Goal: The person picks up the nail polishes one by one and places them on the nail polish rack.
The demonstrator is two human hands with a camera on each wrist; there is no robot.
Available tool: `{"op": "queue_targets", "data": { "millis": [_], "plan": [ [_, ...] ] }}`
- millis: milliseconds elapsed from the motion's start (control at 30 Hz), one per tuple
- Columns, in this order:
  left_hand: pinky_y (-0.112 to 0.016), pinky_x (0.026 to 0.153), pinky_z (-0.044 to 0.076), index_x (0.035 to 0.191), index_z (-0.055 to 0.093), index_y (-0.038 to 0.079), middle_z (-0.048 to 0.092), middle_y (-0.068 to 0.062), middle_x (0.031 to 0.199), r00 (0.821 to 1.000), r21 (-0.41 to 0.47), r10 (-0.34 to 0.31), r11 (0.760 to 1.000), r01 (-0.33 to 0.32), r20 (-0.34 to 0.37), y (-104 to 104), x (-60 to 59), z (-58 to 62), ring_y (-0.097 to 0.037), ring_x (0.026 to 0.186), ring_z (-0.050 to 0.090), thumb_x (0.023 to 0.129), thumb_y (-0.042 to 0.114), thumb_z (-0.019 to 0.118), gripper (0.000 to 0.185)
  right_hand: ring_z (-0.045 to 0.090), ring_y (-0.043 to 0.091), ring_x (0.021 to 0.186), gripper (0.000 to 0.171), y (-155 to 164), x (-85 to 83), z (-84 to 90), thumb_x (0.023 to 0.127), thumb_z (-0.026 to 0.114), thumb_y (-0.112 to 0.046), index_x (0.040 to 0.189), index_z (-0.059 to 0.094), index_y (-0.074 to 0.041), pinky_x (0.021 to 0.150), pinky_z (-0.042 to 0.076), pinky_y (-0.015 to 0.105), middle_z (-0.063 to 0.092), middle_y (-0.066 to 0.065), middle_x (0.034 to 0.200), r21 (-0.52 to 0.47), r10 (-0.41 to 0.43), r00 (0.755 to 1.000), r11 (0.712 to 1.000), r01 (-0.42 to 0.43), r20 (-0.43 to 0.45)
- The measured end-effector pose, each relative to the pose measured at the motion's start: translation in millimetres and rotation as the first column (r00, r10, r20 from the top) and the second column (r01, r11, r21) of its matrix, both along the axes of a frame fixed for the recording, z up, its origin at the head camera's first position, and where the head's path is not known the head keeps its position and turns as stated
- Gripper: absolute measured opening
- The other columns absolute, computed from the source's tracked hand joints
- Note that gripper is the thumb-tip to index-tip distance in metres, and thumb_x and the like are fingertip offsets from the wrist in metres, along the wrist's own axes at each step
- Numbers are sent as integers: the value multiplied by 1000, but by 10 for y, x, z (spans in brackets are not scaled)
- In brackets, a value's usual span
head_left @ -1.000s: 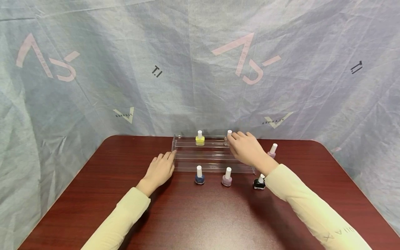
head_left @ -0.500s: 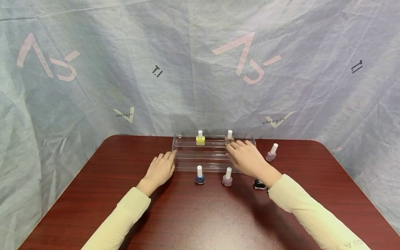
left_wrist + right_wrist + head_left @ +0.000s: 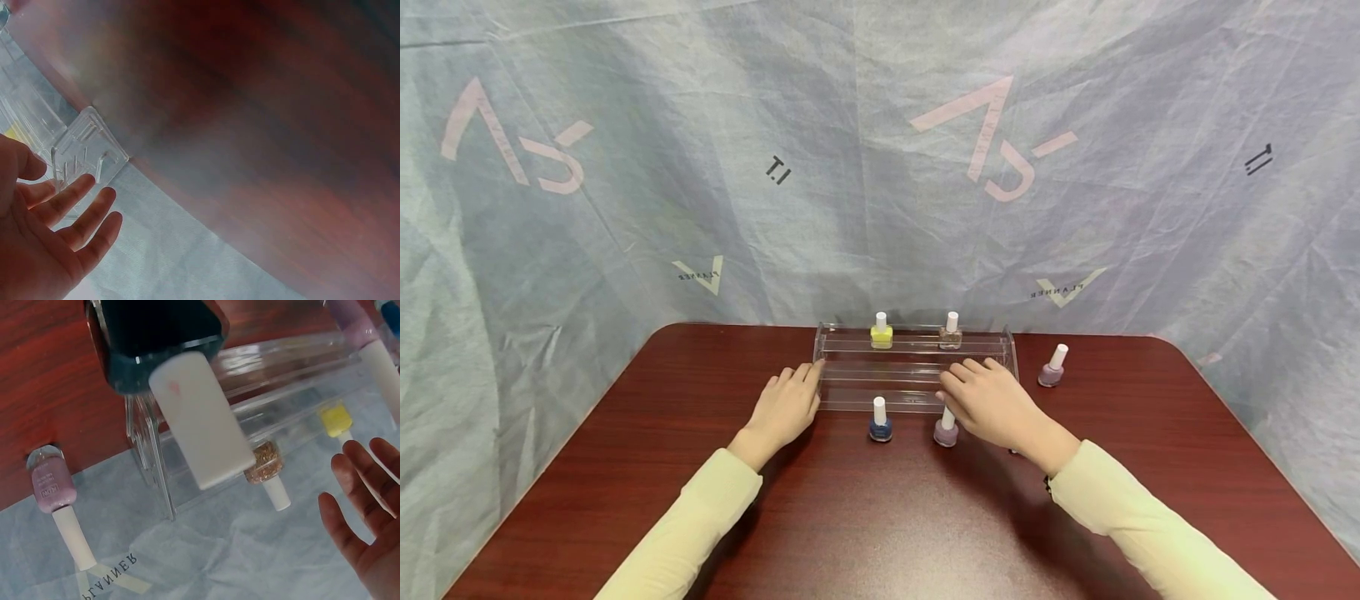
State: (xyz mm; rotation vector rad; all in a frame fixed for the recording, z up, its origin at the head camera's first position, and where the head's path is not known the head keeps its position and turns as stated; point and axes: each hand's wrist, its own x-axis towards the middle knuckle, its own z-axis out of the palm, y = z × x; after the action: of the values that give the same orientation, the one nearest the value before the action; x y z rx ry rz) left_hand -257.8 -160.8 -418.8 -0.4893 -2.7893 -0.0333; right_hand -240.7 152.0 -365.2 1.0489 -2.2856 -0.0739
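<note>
- The left hand lies flat on the desk, its straight fingertips touching the left end of the clear acrylic rack; its grip is wide and holds nothing, seemingly bracing the rack so it does not slide.
- The rack stands at the far edge of the desk, near the middle, stepped in tiers so bottles show above one another.
- The right hand hovers over the rack's front right part, fingers spread and relaxed, grip wide and empty.
- On the top tier stand a yellow bottle and a glitter bottle, both upright and well apart.
- Just in front of the rack stand a blue bottle and a mauve bottle, the latter partly under the right hand.
- A pink bottle stands off the rack's right end; a black bottle shows close in the right wrist view.
</note>
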Motion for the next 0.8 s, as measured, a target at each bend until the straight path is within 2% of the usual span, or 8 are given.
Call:
{"op": "queue_targets", "data": {
  "millis": [300, 800],
  "plan": [
    [-44, 84, 45, 136, 41, 8, 54, -9, 124, 1000, 2, 0, 1000, 0, 0, -1, 2, 6, -31, 106, 53, 90, 19, 49, 48, 56, 19, 76, 15, -1, 71, -72, 85, 57, -26, 91, 60, -12, 61, 40, 34, 60, 0, 82, 40, 28, 999, 999, -30, 31],
    [-44, 84, 44, 137, 41, 8, 54, -10, 124, 1000, 3, 0, 1000, 0, 3, -5, -6, -7, -31, 105, 53, 90, 18, 50, 49, 56, 18, 75, 3, 4, 105, -153, 81, 54, -14, 82, 55, -12, 62, 41, 34, 59, 0, 79, 83, 51, 998, 995, -54, 46]
  ]
}}
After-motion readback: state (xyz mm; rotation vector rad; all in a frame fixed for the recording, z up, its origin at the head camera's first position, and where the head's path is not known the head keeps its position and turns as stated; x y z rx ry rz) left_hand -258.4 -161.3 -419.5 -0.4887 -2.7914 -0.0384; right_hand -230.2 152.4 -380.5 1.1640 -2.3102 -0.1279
